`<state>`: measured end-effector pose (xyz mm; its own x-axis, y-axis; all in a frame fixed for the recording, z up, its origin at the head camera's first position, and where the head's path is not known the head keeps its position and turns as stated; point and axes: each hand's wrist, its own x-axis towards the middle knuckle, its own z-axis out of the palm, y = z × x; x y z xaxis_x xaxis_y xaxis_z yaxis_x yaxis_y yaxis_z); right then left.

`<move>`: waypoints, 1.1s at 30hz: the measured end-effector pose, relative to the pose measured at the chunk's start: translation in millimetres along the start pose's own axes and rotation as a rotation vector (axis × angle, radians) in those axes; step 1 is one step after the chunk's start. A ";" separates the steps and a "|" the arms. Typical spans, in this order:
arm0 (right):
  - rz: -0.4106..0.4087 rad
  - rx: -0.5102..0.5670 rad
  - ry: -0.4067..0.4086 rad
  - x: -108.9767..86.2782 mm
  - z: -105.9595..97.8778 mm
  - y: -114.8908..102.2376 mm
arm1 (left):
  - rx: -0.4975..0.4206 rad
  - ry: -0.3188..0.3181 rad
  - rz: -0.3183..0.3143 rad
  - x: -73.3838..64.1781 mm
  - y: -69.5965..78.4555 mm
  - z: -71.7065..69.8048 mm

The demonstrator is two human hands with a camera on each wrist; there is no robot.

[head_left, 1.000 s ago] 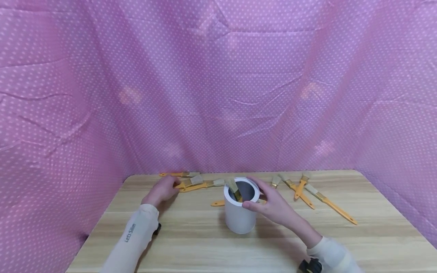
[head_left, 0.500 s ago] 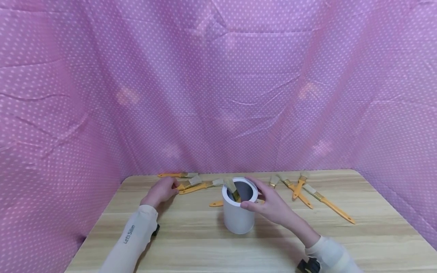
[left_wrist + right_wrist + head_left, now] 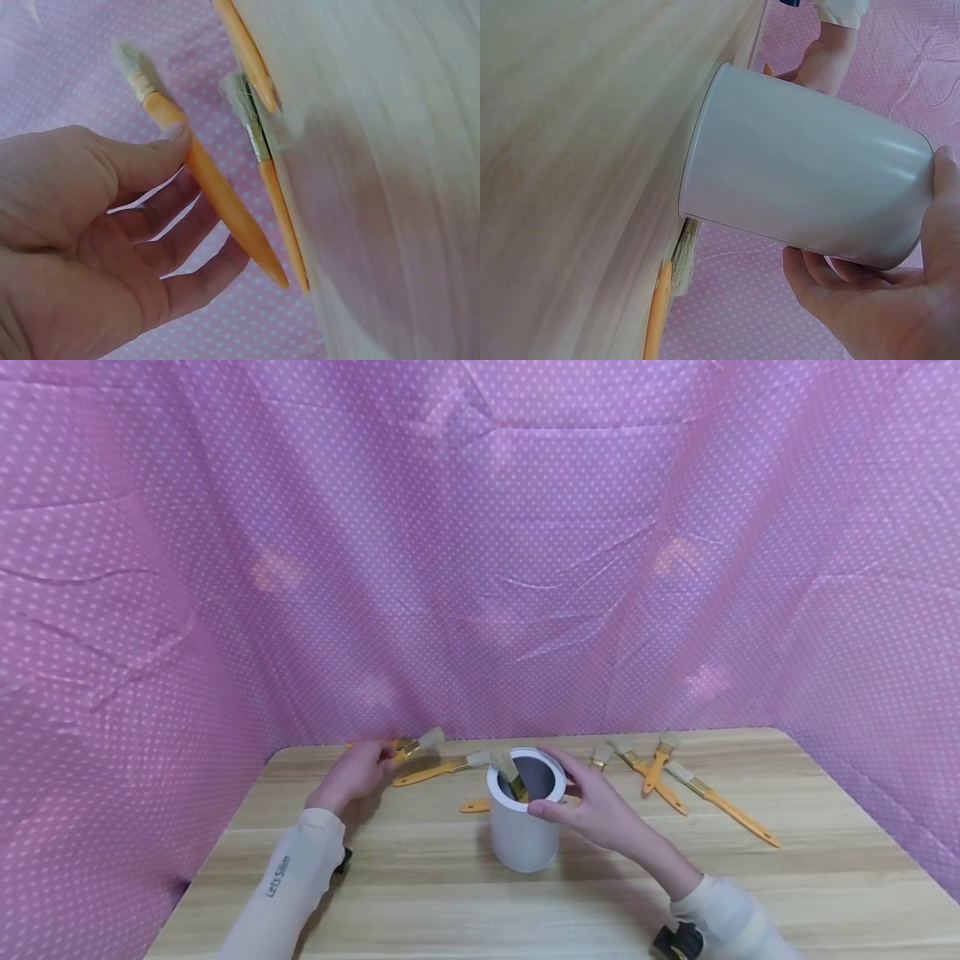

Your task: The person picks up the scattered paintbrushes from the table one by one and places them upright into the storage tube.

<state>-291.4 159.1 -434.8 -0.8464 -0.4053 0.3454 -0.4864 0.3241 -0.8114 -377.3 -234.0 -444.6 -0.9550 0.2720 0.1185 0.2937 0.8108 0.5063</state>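
Observation:
My left hand (image 3: 352,774) pinches a paintbrush (image 3: 217,191) with a yellow handle and pale bristles between thumb and fingers. In the left wrist view this brush is lifted, its bristles pointing away from the palm. A white can (image 3: 525,839) stands upright near the middle of the table. Thumb and fingers of my right hand (image 3: 603,810) grip the can around its upper right side. One brush (image 3: 510,772) leans inside the can, bristles up over the rim. Between the left hand and the can, another paintbrush (image 3: 431,772) lies on the wood.
Another brush lies behind the left hand at the back edge, mostly covered. A yellow handle (image 3: 474,807) pokes out from behind the can. Several brushes, some crossed (image 3: 656,768), lie at the right. A pink dotted cloth (image 3: 480,568) hangs around the wooden table (image 3: 420,893).
The left hand has raised its paintbrush off the table, the bristles swinging up toward the back, away from the brush beside it. The right hand and can have stayed in place.

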 end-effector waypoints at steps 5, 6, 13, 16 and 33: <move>0.004 0.006 -0.001 -0.2 0.2 0.0 | -0.115 0.048 -0.039 -4.0 6.4 -2.0; 0.005 0.008 -0.001 -0.1 0.3 0.1 | -0.139 0.052 -0.041 -3.6 7.2 -2.4; 0.012 0.008 0.003 -1.3 0.9 -0.8 | -0.235 0.073 0.036 4.9 11.2 -6.9; 0.012 0.007 0.004 -1.5 1.0 -1.4 | -0.266 0.100 0.062 6.4 17.5 -11.2; 0.011 0.007 -0.001 -0.9 2.0 -3.4 | -0.355 0.101 0.170 -16.8 92.1 -36.1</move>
<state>-288.5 156.7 -433.4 -0.8516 -0.4023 0.3362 -0.4756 0.3229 -0.8183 -335.7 -182.6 -369.2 -0.8987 0.3199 0.2999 0.4316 0.5244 0.7340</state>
